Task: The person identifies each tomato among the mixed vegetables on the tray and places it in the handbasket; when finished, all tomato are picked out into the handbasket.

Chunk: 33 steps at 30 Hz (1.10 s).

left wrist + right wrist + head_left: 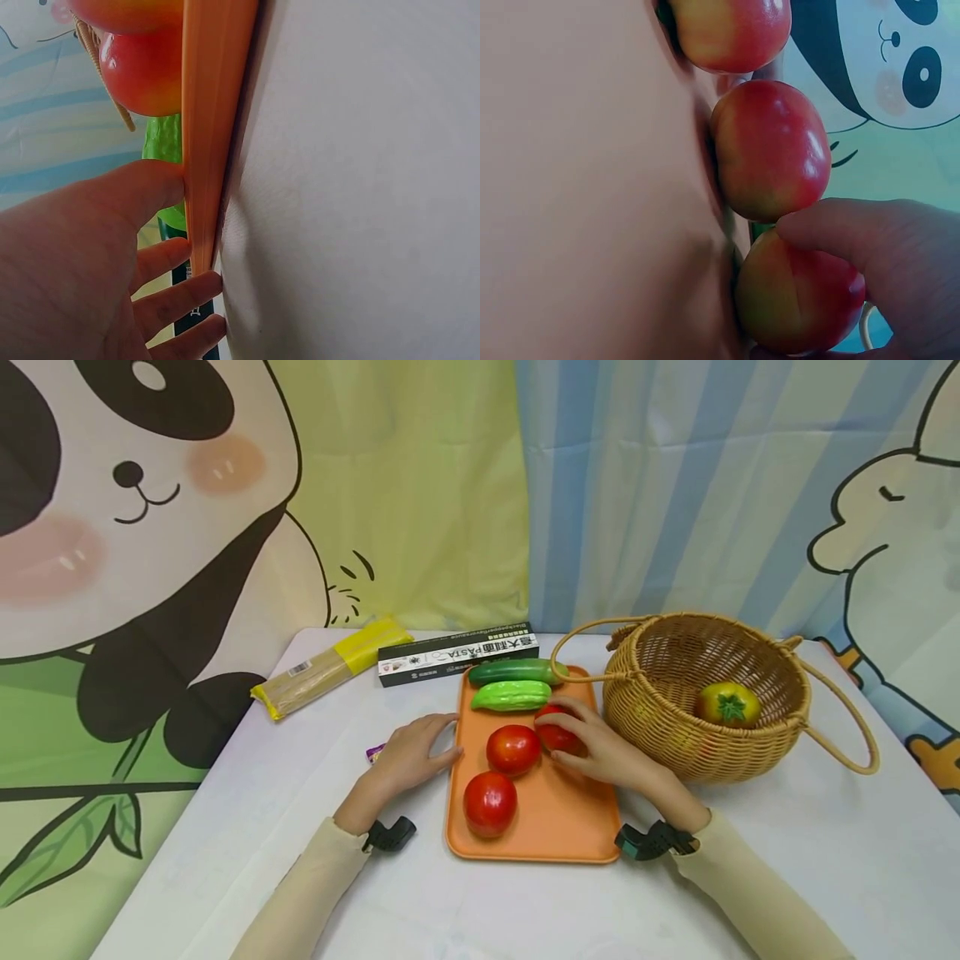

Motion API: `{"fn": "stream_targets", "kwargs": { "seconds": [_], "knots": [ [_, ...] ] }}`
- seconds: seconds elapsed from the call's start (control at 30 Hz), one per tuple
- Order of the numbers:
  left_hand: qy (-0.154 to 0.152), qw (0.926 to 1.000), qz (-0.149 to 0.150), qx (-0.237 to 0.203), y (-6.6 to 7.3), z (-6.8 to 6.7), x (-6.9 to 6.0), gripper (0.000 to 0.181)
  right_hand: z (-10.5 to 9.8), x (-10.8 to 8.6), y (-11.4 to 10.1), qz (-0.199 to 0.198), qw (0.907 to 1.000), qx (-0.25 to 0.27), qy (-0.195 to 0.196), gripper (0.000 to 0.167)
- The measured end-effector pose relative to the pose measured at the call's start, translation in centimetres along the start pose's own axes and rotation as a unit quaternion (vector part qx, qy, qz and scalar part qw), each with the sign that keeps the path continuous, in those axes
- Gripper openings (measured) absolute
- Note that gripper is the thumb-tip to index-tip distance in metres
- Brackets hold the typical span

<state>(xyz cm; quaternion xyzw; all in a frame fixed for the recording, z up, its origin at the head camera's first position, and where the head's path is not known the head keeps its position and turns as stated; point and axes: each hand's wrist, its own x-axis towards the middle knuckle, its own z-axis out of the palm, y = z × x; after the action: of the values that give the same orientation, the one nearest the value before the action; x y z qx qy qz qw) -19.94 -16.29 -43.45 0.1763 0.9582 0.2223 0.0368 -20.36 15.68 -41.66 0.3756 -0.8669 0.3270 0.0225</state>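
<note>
An orange tray (570,827) lies on the table with three red tomatoes on it. My right hand (607,747) grips the tomato (787,307) farthest to the right, its thumb and fingers on either side of it; the tomato still sits on the tray. Another tomato (513,749) is beside it, and a third tomato (490,804) sits nearer to me. At the tray's far end lie a light green bumpy gourd (512,695) and a dark green cucumber (506,672). My left hand (408,756) touches the tray's left edge with loosely extended fingers.
A wicker basket (697,756) stands to the right, one handle reaching over the tray's far corner; a green-topped yellowish tomato (727,705) is inside. Behind the tray lie a pasta box (457,653) and a yellow noodle packet (330,668). A small purple wrapper (374,752) shows beside my left hand.
</note>
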Motion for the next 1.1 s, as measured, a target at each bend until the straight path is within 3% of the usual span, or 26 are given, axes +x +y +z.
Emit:
{"fn": "stream_targets", "kwargs": {
  "seconds": [0.47, 1.1],
  "knots": [
    [0.003, 1.0000, 0.003, 0.004, 0.0, 0.0, 0.0, 0.059, -0.1, -0.8, 0.2, 0.004, 0.9996, 0.011, 0.025, 0.042],
    [0.003, 1.0000, 0.003, 0.003, 0.0, 0.0, 0.0, 0.059, -1.6, -1.6, -2.2, 0.016, 0.9995, 0.002, 0.028, 0.044]
  ]
}}
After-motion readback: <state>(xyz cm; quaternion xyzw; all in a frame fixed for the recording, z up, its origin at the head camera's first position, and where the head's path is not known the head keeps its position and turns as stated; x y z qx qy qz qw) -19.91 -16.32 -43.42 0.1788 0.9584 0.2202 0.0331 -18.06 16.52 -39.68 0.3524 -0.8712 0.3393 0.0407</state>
